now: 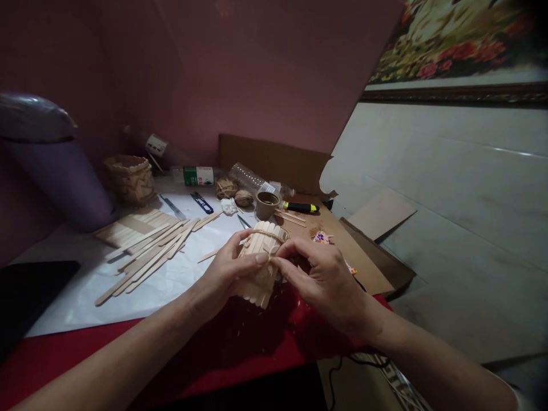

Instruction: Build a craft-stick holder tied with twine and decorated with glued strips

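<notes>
A tilted holder made of wooden craft sticks [256, 288], with twine around its upper part, is held above the table's front edge. My left hand [229, 265] grips it from the left, its thumb pressed on the front. On the right, my right hand [321, 274] has its thumb and index finger pinched against the holder's front, close to my left thumb. Whatever small piece lies between those fingertips is too small to make out. Loose craft sticks [156, 251] lie on white paper to the left.
Behind the holder stand a small brown cup [266, 204], twine balls [244, 198] and plastic bottles [198, 175]. A blue cutter [202, 202] and a black-yellow tool [302, 207] lie nearby. At left are a woven-looking container [129, 180] and a tall purple object [60, 165].
</notes>
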Motion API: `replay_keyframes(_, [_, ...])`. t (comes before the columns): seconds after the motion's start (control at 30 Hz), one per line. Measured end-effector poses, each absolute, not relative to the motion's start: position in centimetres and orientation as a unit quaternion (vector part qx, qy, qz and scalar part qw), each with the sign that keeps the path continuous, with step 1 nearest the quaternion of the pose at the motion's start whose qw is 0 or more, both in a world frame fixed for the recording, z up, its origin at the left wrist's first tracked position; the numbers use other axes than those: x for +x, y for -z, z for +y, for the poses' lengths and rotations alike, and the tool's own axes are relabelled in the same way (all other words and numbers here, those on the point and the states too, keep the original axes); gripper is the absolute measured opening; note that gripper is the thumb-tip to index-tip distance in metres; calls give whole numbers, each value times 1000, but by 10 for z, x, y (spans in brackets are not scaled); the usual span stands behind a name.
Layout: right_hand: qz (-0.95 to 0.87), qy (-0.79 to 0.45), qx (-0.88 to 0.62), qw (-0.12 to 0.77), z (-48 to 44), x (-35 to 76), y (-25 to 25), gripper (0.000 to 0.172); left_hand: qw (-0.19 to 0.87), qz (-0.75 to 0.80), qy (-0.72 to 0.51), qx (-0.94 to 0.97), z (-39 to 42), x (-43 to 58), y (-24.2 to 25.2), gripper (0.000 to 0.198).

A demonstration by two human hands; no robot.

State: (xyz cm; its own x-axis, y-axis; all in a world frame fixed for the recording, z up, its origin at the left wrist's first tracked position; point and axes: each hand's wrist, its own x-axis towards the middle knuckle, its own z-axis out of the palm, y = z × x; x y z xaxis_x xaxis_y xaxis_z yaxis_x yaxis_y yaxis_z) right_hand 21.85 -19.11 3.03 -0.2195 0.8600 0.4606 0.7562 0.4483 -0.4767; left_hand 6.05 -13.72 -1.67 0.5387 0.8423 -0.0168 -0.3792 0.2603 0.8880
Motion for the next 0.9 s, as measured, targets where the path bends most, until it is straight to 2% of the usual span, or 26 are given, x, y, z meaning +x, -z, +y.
replay_keyframes(0.27, [-778, -68, -519, 349, -191, 219, -29, 6, 734, 261, -411, 473, -135, 61, 17, 69])
replay_keyframes(0.9, [-782, -41, -513, 353, -192, 220, -24, 5, 702, 275, -418, 507, -134, 61, 18, 71])
